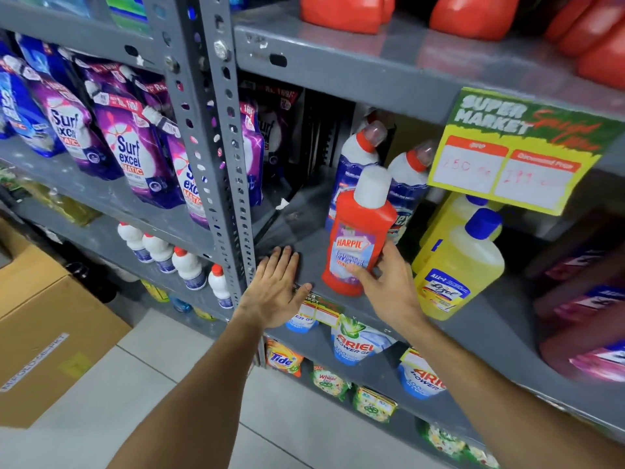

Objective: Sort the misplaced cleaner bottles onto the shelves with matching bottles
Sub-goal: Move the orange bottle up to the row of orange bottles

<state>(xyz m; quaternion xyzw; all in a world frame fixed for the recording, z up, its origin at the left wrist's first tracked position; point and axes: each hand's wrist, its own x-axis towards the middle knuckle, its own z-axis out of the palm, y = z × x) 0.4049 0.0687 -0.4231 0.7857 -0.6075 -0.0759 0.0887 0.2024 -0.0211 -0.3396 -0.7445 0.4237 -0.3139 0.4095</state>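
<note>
Right hand point(389, 282) grips upright red Harpic bottle point(358, 238), cap up.

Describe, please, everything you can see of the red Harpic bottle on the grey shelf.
The red plastic Harpic bottle has a tall white cap and a pale purple front label under a red logo. It stands near the front edge of the grey metal shelf, tilted slightly. The right hand grips its lower part, fingers across the label. White-and-blue bottles with red collars stand behind it.

Reds, yellows and purples on grey shelves

We see a red Harpic bottle point(358, 238) with white cap, yellow Lizol bottle point(458, 265) capped blue, purple Surf pouches point(130, 147).
</note>
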